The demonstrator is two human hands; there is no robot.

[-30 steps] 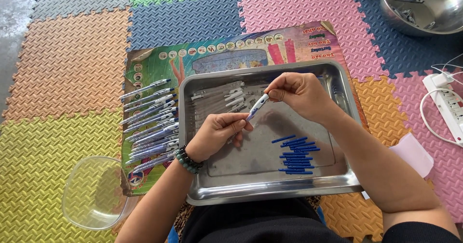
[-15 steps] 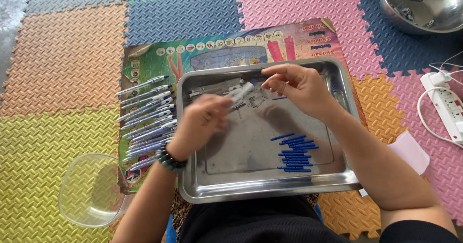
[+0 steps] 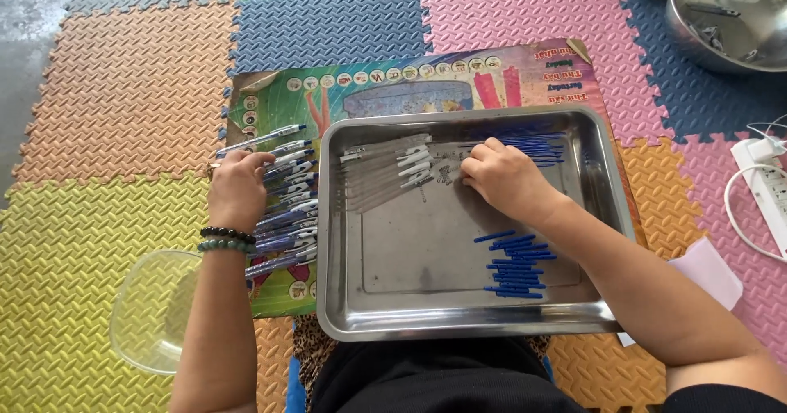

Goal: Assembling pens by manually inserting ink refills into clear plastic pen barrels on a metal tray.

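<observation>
My left hand (image 3: 236, 187) lies on a row of assembled blue and white pens (image 3: 287, 224) left of the steel tray (image 3: 467, 324). Its fingers are curled down over a pen at the top of the row. My right hand (image 3: 508, 179) is inside the tray, fingertips down beside a pile of clear pen barrels with white clips (image 3: 385, 171). Whether it grips anything is hidden under the fingers. Blue refills (image 3: 516, 267) lie bunched at the tray's lower right. More blue refills (image 3: 537, 144) lie along its far side.
A printed poster (image 3: 393, 89) lies under the tray and pens on coloured foam mats. A clear plastic bowl (image 3: 152, 310) sits at the lower left. A metal bowl (image 3: 734, 15) stands at the top right, a white power strip (image 3: 766, 187) with cable at the right.
My left hand carried an assembled pen out of the tray leftward to the pen row. My right hand dropped from mid-air onto the tray beside the clear barrels.
</observation>
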